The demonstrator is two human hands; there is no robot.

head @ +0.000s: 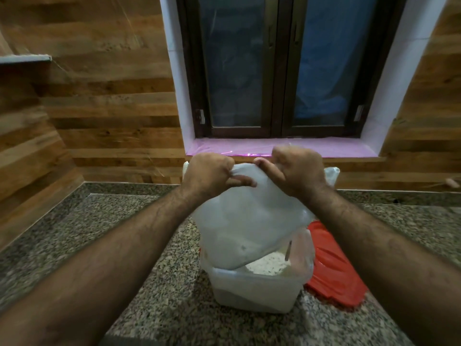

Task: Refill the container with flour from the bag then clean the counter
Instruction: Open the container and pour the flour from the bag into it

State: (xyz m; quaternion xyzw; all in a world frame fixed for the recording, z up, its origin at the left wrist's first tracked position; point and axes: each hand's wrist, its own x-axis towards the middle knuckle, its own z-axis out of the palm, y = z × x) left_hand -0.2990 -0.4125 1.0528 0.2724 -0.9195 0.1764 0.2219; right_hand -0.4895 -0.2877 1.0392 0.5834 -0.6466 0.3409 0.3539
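In the centre of the frame I see both hands gripping the upper end of the translucent bag: the left hand pinches a fold of plastic between thumb and fingers, and the right hand is bunched tight on the plastic just beside it. The bag hangs upended, its lower end dipping into the open clear container at lower centre, where pale flour shows (something thin and dark stands by the far wall; I can't tell what). The container sits on the speckled counter, with a red sheet just to its right.
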